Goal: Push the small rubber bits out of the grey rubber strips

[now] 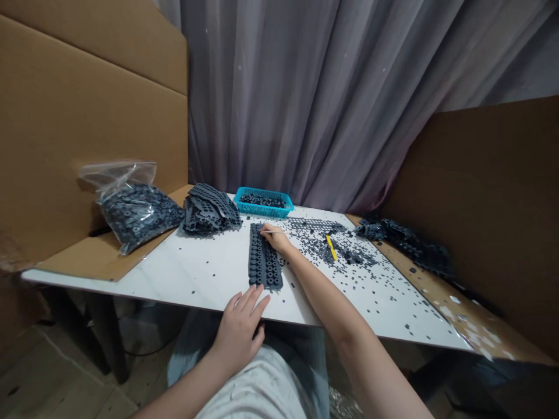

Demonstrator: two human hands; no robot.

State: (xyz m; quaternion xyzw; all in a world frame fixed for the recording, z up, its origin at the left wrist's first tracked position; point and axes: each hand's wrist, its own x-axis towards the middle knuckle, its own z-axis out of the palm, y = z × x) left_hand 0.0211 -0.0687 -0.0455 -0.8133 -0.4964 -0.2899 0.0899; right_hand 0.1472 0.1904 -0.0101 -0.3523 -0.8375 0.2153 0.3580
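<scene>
Wide white desk (183, 273) in front of us, cardboard walls on both sides. At its far left corner sits a clear bag (135, 212) stuffed with small dark rings, and right beside it a stack of dark sheets (209, 209). Over on the right edge, a loose heap of dark scrap (406, 238). Down the middle runs the dark rubber strip (263, 262), lying flat, its near end close to the desk's front edge. Behind it, at the far edge, a blue basket (263, 202). The left hand (240, 329) lies spread and flat at the front edge, fingertips just short of the strip, holding nothing. The right hand (276, 235) is up at the strip's far end, fingers pinched on a thin stick (271, 232) whose tip points at the strip. Loose dark bits (323, 233) litter the desk to the right, a small yellow tool (331, 247) among them
</scene>
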